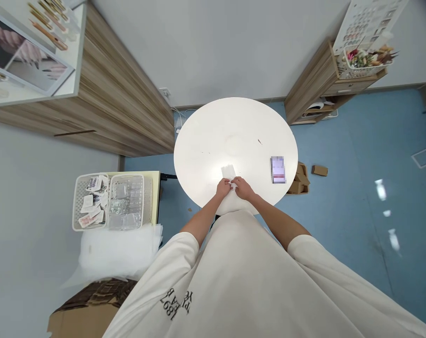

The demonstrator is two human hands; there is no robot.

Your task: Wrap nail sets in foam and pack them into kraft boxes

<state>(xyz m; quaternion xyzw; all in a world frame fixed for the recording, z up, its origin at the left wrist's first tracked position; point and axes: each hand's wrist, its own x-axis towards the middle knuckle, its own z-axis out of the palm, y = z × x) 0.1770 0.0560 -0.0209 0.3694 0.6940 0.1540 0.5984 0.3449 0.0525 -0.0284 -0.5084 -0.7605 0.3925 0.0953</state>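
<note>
I stand at a round white table (pixel 206 136). My left hand (pixel 223 187) and my right hand (pixel 243 188) meet at the table's near edge, fingers curled and pinched on a small white flat piece (pixel 229 171) that sticks out past my fingertips toward the table's middle. The piece looks like a thin bag or sheet; its lower part is hidden under my hands. A phone (pixel 278 169) lies flat on the table to the right, well apart from my right hand.
A white basket (pixel 108 201) of small packets and clear bags stands on a side stand at left, with white foam sheets (pixel 117 253) and a cardboard box (pixel 82 317) below. Small cartons (pixel 299 180) lie on the blue floor right of the table. Wooden cabinets (pixel 121 112) flank the wall.
</note>
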